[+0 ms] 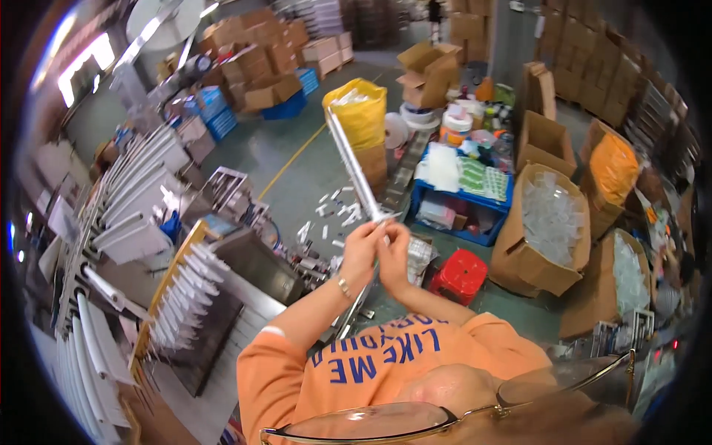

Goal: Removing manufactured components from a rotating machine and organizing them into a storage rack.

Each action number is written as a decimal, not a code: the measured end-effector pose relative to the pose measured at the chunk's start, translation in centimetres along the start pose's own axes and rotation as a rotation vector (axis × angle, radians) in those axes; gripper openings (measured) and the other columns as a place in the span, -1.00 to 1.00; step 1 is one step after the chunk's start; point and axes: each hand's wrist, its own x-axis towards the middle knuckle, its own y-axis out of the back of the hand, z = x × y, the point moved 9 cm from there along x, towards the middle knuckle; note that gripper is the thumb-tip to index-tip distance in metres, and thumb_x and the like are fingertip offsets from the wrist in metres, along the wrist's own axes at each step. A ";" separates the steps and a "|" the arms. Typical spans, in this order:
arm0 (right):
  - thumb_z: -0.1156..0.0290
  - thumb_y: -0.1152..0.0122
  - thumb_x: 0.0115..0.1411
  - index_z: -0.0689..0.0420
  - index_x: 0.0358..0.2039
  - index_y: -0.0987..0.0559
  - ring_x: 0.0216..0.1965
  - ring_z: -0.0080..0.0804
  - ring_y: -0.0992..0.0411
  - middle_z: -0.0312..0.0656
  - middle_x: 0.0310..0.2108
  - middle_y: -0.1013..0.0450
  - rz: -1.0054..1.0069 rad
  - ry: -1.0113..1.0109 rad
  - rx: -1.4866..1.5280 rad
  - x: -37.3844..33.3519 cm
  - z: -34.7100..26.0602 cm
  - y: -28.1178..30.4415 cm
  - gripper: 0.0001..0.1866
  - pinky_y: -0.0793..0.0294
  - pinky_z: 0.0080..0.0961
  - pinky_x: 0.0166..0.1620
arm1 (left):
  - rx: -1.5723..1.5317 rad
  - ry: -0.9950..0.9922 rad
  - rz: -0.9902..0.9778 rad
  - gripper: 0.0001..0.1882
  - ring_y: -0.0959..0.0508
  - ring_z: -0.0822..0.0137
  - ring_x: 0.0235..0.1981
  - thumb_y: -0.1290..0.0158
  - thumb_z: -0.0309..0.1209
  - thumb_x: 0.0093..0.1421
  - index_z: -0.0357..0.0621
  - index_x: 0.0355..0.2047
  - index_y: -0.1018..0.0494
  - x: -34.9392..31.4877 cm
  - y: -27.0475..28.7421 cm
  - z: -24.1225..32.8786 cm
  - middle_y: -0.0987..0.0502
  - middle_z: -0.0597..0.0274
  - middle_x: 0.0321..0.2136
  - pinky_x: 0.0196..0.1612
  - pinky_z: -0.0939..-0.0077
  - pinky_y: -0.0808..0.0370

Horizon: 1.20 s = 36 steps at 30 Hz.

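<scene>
Eyeglasses [445, 415] above littered warehouse floor [297, 167]

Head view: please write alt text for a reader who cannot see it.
Both hands, left hand and right hand, grip the lower end of a long clear tube held upright. Behind it are a red stool and cardboard boxes.

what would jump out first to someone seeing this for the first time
At centre, the left hand and right hand meet around the lower end of a long silvery tube stack slanting up and left. Behind it stands a yellow bag; a red stool sits at lower right.
</scene>
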 end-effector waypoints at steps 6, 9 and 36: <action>0.44 0.18 0.20 0.15 -0.27 -0.30 -0.39 -0.64 -0.18 -0.32 -0.41 -0.22 0.018 -0.118 0.289 6.9 4.8 -1.7 -0.88 -0.20 -0.72 -0.29 | 0.491 -0.344 0.079 -0.74 -0.40 0.60 -0.39 0.02 -0.35 0.17 -0.32 -0.25 -0.45 3.0 1.4 4.7 -0.50 0.29 -0.41 -0.33 0.67 -0.39; 0.47 0.17 0.16 0.13 -0.28 -0.31 -0.56 -0.71 -0.10 -0.40 -0.54 -0.17 -0.039 -0.184 0.364 11.1 7.0 -1.2 -0.89 -0.10 -0.78 -0.49 | 0.799 0.062 -0.077 -0.80 -0.45 0.53 -0.54 -0.03 -0.34 0.07 -0.22 -0.42 -0.50 2.6 5.5 4.4 -0.50 0.19 -0.60 -0.46 0.59 -0.37; 0.51 0.20 0.17 0.11 -0.34 -0.36 -0.60 -0.75 -0.19 -0.38 -0.57 -0.27 -0.595 -0.548 0.605 33.1 24.9 -18.1 -0.88 -0.16 -0.87 -0.56 | 0.946 -0.621 1.041 -0.86 -0.28 0.58 -0.61 0.13 -0.49 0.17 -0.20 -0.29 -0.40 11.9 25.2 23.6 -0.32 0.37 -0.60 -0.55 0.68 -0.24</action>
